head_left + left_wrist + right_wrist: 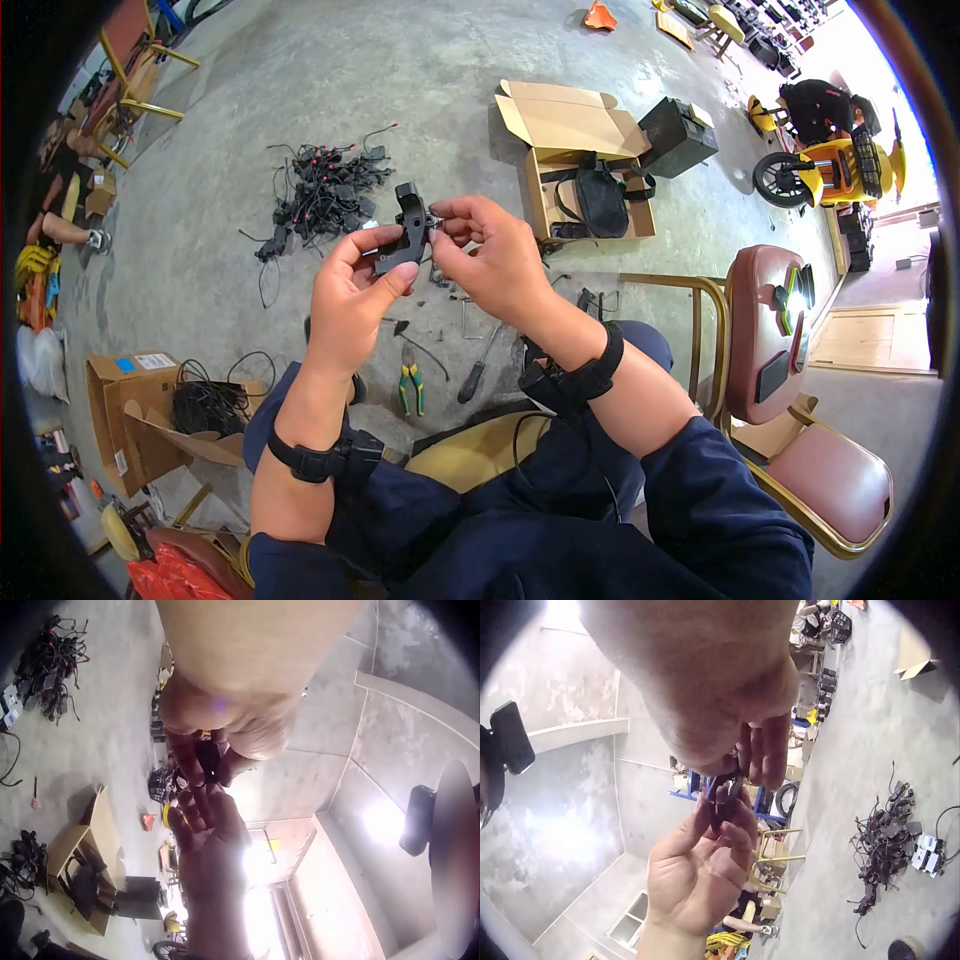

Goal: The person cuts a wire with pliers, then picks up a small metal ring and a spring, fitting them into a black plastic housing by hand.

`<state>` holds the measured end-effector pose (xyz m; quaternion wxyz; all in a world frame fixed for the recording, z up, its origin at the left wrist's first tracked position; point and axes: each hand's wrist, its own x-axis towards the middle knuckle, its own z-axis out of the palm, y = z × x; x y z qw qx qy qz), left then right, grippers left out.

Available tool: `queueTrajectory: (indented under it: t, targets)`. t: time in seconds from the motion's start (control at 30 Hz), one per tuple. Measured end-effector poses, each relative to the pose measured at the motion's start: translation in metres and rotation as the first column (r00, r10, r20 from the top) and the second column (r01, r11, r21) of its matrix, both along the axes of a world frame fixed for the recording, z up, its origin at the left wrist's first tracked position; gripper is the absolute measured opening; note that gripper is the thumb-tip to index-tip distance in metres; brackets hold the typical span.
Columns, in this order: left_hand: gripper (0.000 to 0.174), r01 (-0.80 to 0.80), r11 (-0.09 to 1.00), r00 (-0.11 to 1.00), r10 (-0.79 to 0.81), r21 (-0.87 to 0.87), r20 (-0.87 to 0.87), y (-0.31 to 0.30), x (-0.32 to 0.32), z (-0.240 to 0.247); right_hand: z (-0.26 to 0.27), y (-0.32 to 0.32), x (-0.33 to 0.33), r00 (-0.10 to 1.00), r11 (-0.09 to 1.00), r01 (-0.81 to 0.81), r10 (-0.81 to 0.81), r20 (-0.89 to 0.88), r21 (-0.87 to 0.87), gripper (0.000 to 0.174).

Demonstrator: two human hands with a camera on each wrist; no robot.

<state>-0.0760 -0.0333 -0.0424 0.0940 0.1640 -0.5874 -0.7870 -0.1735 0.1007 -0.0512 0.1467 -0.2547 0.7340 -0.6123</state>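
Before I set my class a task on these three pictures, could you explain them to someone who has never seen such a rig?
There is no robot: a person works bare-handed. The head camera looks down; the other two views come from cameras strapped to each wrist. The left hand grips a black part, while the right hand pinches at its edge. On the concrete floor lie a heap of black cables, pliers, a screwdriver and an open cardboard box.

The right hand (488, 250) covers most of a small piece (432, 221) at the black bracket (413, 228), too small to identify. The head view's edge cuts off a red bag (172, 576).
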Motion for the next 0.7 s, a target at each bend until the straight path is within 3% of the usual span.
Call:
queueTrajectory:
  t: [0.13, 0.33, 0.53, 0.67, 0.7]
  targets:
    - [0.038, 0.008, 1.000, 1.000, -0.008, 0.000, -0.013, 0.000, 0.001, 0.001, -0.003, -0.001, -0.002, 1.000, 1.000, -0.020, 0.020, 0.003, -0.016, 0.026]
    - [0.039, 0.025, 0.999, 0.999, -0.027, -0.048, -0.036, -0.004, 0.003, -0.001, -0.010, -0.001, -0.005, 0.989, 0.994, -0.079, 0.069, -0.127, -0.069, 0.028]
    - [0.040, 0.014, 1.000, 0.999, -0.015, -0.028, -0.033, -0.008, 0.005, -0.001, 0.002, 0.005, -0.012, 0.986, 0.992, -0.127, 0.126, 0.106, -0.004, 0.027]
    - [0.042, -0.020, 0.998, 0.997, 0.025, 0.065, -0.077, -0.013, 0.005, 0.003, 0.008, 0.006, -0.013, 0.921, 0.975, -0.135, 0.189, 0.341, -0.175, 0.029]
    - [0.043, -0.038, 0.987, 0.994, 0.054, 0.158, -0.096, -0.012, 0.006, 0.010, 0.010, 0.006, -0.013, 0.886, 0.962, -0.138, 0.227, 0.405, -0.236, 0.032]
